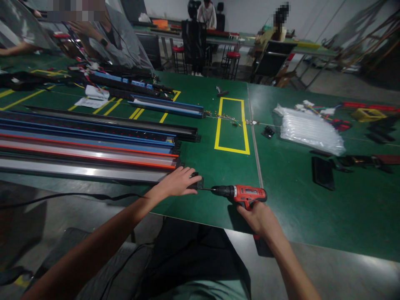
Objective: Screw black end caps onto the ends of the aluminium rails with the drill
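Note:
My right hand (258,216) is wrapped round the grip of a red and black cordless drill (250,194), held level at the table's front edge. Its long thin bit (206,189) points left and reaches the black end piece (199,181) of a long silver metal profile (93,170). Over that same end lies my left hand (179,182), its fingers gripping the profile; whether the bit sits in a screw is too small to tell. Just behind, a profile with orange edges (125,157) lies parallel, followed by blue and black ones (131,135).
Small screws and metal bits (229,118) lie near a yellow taped rectangle (232,148) on the green table (296,208). Rightward are a clear plastic-wrapped bundle (309,129), a dark phone-like slab (323,173) and coloured wires. Across the table a person's wrist wears a watch (104,42).

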`<move>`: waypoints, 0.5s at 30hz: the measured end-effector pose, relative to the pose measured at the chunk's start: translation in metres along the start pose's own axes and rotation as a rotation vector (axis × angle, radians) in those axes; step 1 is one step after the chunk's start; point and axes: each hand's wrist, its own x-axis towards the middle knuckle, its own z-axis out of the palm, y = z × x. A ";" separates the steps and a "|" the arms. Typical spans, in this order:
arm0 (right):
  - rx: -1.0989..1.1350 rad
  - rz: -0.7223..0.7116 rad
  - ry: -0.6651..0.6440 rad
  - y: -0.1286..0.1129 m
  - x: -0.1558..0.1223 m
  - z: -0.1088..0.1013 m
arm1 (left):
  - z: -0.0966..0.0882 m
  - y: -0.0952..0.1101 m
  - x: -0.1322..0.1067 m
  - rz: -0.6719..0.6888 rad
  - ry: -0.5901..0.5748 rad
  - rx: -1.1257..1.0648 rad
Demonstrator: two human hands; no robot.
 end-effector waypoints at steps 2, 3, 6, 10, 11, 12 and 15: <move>0.001 -0.005 0.003 0.000 -0.001 0.000 | 0.000 0.000 0.000 -0.002 -0.005 0.005; 0.003 -0.008 0.005 0.000 -0.001 -0.001 | 0.000 0.000 0.000 -0.003 -0.005 0.007; 0.011 -0.015 0.009 0.000 -0.001 0.000 | 0.000 0.001 0.000 -0.001 0.005 0.007; 0.009 -0.004 0.004 0.001 0.000 0.000 | 0.000 0.001 0.000 -0.003 0.010 0.006; 0.007 -0.001 0.002 0.001 0.000 0.000 | 0.000 0.001 0.000 -0.003 0.009 0.006; 0.006 0.001 -0.001 0.001 0.001 0.000 | 0.000 0.000 0.000 -0.003 0.009 0.005; -0.002 0.005 -0.011 0.001 0.001 0.000 | 0.001 0.000 0.000 -0.006 0.016 -0.009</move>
